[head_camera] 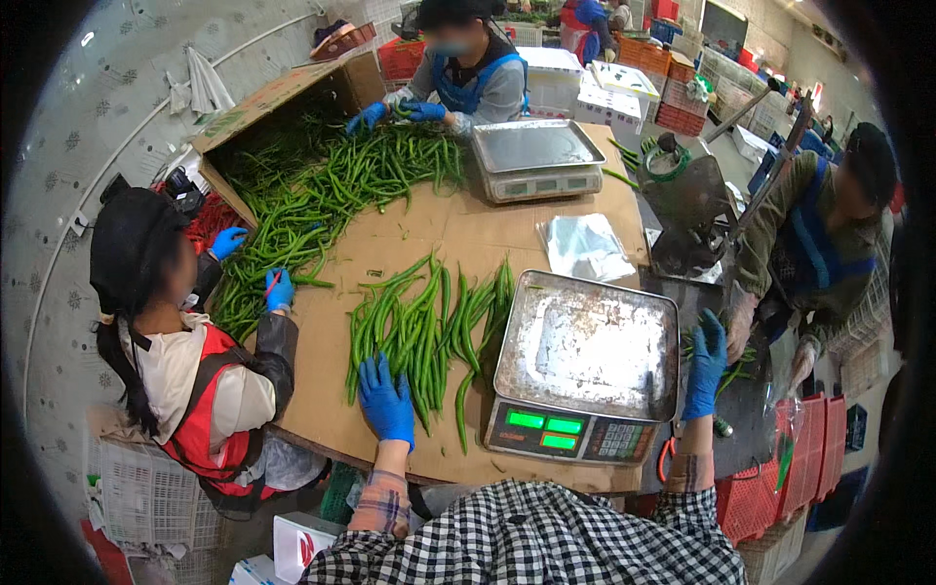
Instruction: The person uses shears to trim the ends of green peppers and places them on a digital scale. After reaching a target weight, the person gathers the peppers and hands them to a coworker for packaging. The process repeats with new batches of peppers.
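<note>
My left hand (pixel 386 401), in a blue glove, rests with spread fingers on the lower left edge of a loose row of long green chili peppers (pixel 417 336) on the cardboard-covered table (pixel 322 380). My right hand (pixel 706 365), also blue-gloved, is raised just right of the digital scale's bare metal pan (pixel 589 344), fingers extended; I see nothing in it. Lit green displays (pixel 545 430) show on the scale's front. Beyond the scale lies a stack of clear plastic bags (pixel 586 247). A large heap of green chilies (pixel 307 212) spreads from a tipped cardboard box (pixel 285 95).
A second scale (pixel 537 157) stands at the far side. Co-workers are at the left, far side and right; the right one's gloved hand (pixel 742 322) is close to my right hand. A tape sealer (pixel 680 197), red-handled scissors (pixel 667 457) and red crates (pixel 782 468) are at the right.
</note>
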`<action>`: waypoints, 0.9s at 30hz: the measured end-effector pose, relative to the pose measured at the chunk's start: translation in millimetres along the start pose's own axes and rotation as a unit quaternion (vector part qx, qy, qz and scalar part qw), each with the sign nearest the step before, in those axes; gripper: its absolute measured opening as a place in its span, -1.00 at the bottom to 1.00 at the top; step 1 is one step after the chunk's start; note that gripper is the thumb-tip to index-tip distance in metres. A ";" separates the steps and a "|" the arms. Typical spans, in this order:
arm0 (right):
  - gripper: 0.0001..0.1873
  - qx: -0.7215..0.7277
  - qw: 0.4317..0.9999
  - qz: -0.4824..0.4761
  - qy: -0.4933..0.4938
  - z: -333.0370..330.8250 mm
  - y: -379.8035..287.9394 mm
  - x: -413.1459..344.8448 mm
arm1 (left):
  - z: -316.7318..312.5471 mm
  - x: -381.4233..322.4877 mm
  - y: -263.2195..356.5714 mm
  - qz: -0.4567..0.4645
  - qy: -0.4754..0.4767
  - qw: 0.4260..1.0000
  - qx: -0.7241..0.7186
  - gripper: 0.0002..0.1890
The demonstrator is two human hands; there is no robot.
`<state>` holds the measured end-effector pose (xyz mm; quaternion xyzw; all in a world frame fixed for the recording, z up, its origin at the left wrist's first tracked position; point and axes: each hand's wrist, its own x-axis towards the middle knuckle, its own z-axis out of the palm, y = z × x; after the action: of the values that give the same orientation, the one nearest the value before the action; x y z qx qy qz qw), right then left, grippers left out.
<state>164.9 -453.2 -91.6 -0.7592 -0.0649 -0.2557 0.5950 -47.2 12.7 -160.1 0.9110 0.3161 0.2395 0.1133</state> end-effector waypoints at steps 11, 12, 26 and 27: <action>-0.35 -0.086 0.916 0.059 -0.387 180.9 -17.9 93.7 | -5.2 -3.4 -42.6 -0.039 0.031 0.998 -0.049 -0.45; -0.28 -0.137 0.905 0.050 -0.399 196.0 6.7 105.9 | -4.4 -1.8 -40.7 -0.032 0.034 0.998 -0.043 -0.45; -0.68 -0.470 0.737 -0.095 -0.476 270.8 104.0 120.7 | -3.8 8.7 -45.9 -0.061 0.036 0.992 -0.109 -0.47; -0.69 -0.463 0.751 -0.099 -0.460 262.9 110.5 128.8 | -2.9 10.8 -44.4 -0.058 0.038 0.991 -0.111 -0.47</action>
<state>402.0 -264.9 -170.2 -0.9568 -0.2797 0.0679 0.0406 -64.4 54.0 -169.5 0.8634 0.3440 0.3001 0.2149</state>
